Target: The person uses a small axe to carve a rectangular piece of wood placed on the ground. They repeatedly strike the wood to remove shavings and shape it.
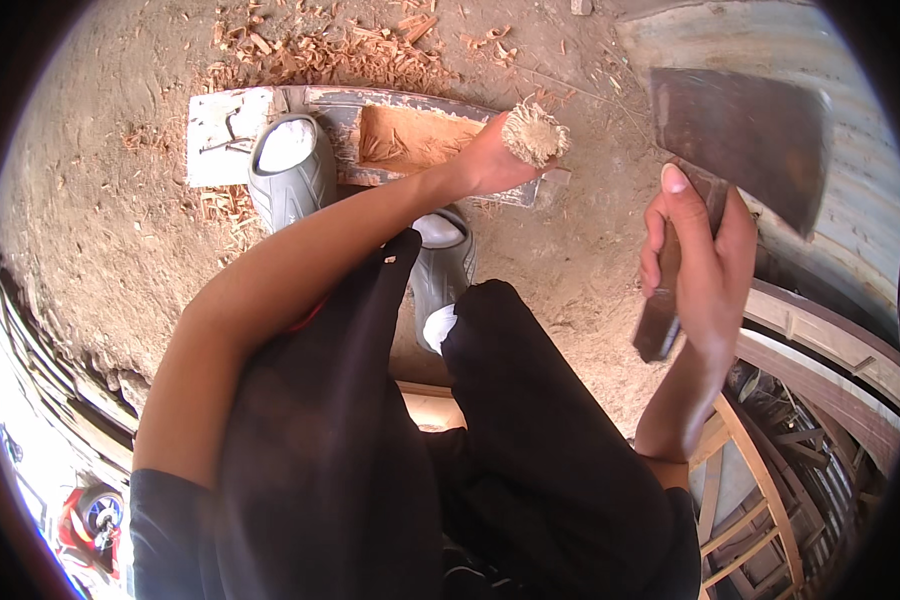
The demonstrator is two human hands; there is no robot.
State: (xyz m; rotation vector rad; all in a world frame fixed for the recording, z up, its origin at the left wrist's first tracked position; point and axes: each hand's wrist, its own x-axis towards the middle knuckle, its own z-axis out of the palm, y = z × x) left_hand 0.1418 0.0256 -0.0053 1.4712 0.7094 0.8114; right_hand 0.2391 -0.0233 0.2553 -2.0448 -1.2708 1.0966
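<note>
My left hand [490,160] is closed around a chisel [536,135], held upright over the right end of a dark, paint-worn piece of wood [330,100]. Only the frayed, mushroomed end of its wooden handle shows; the blade is hidden. A rectangular recess [410,135] with fresh, bare wood inside lies just left of that hand. In the air to the right, my right hand [705,245] grips the handle of a mallet [740,140] with a dark, wedge-shaped head, slightly blurred. The mallet head is apart from the chisel.
My grey shoe [292,175] rests on the wood's left part; the other shoe [442,260] stands nearer. Wood shavings [330,55] litter the dirt floor. Corrugated metal sheet [860,130], stacked boards [820,370] and a wooden frame [770,480] lie at right. A red motorbike [90,520] is lower left.
</note>
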